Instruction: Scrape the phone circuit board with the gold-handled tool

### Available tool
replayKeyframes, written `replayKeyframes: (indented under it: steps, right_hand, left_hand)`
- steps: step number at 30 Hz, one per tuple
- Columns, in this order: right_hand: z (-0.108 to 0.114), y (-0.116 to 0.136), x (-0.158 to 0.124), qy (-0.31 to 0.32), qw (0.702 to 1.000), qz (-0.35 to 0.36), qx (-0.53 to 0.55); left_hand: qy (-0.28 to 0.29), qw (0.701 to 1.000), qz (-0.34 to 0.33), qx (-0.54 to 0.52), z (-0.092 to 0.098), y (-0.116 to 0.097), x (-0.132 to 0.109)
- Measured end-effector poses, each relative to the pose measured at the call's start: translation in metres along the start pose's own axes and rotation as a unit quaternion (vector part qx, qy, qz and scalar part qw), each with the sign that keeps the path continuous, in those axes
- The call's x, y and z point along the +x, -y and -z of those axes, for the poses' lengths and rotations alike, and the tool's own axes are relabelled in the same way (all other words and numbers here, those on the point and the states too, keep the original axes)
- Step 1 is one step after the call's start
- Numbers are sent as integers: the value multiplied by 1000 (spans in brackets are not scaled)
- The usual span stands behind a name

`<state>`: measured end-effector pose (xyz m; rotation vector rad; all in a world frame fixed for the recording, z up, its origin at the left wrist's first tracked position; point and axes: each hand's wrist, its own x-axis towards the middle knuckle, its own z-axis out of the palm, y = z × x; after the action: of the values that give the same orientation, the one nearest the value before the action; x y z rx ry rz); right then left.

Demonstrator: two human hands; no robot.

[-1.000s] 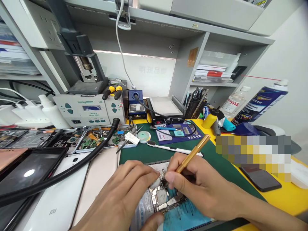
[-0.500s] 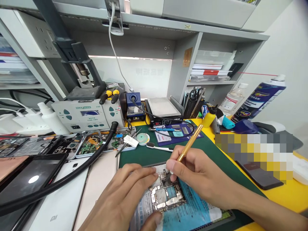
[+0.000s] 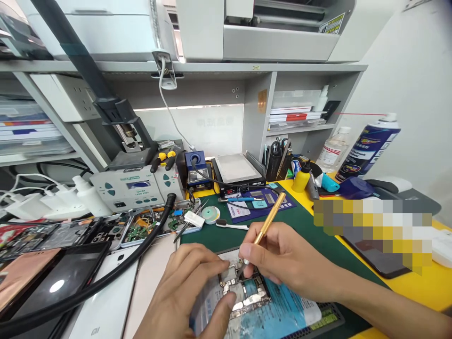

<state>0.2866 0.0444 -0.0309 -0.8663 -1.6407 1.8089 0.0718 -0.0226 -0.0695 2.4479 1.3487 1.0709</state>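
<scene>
My right hand [image 3: 282, 256] is closed in a pen grip around a gold-handled craft knife [image 3: 270, 219]. The handle leans up and to the right, and the dark blade points down onto a phone logic board [image 3: 252, 299]. Spread along the board's left side is my left hand [image 3: 187, 287], its index fingertip near the upper left corner and its thumb over the lower left edge. My hands hide parts of the board. Under it lies a worn blue-and-white work pad [image 3: 282, 315] in a dark perforated frame.
A black hose [image 3: 137, 249] crosses the left, over a white phone [image 3: 106, 296]. Behind my hands lie a toothbrush [image 3: 231, 226], a solder wick reel [image 3: 210, 215] and a blue pen-like tool [image 3: 240, 199]. A tray of circuit boards [image 3: 141, 228] sits left; a yellow bottle [image 3: 301, 179] stands right.
The camera view has tilted up, showing more above the shelf. The blade has shifted left on the board and its handle tips lower. My left thumb has moved up to the board's left edge.
</scene>
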Motion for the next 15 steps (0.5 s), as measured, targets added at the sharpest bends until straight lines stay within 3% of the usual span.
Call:
replayKeyframes:
  steps: [6,15]
  right_hand:
    - [-3,1,-3,31,999,38,-1]
    - [8,4,4,-41,997,62,-16]
  left_hand:
    - [17,994,28,-104,0,-11,11]
    - [33,994,33,-95,9,0,11]
